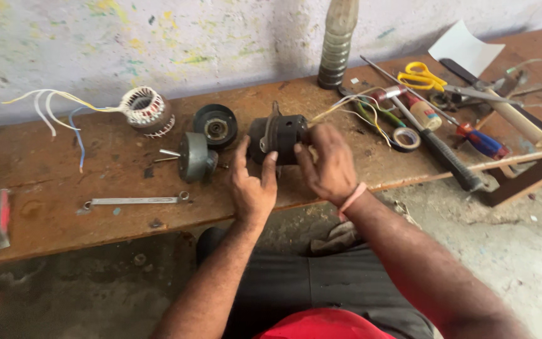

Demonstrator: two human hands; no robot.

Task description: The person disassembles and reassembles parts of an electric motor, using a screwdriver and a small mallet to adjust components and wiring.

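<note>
A dark round motor housing [278, 137] lies on its side near the front edge of a worn wooden bench [64, 169], with thin wires trailing off to its right. My left hand [252, 185] cups its lower left side. My right hand [329, 164] grips its right end, fingers curled around the rim. Left of the housing stand a grey rotor with a shaft [192, 157] and a black end cap with a bearing [215, 125]. Further left sits a wound stator coil [146, 110] with white, yellow and blue leads.
A flat spanner [134, 201] and a red-handled tool [0, 218] lie at the left. To the right are a tape roll [406, 139], a black-handled tool [450, 162], screwdrivers [481, 141], yellow scissors [423, 77], a grimy bottle [337, 43] and white paper [465, 49]. A paint-spattered wall is behind.
</note>
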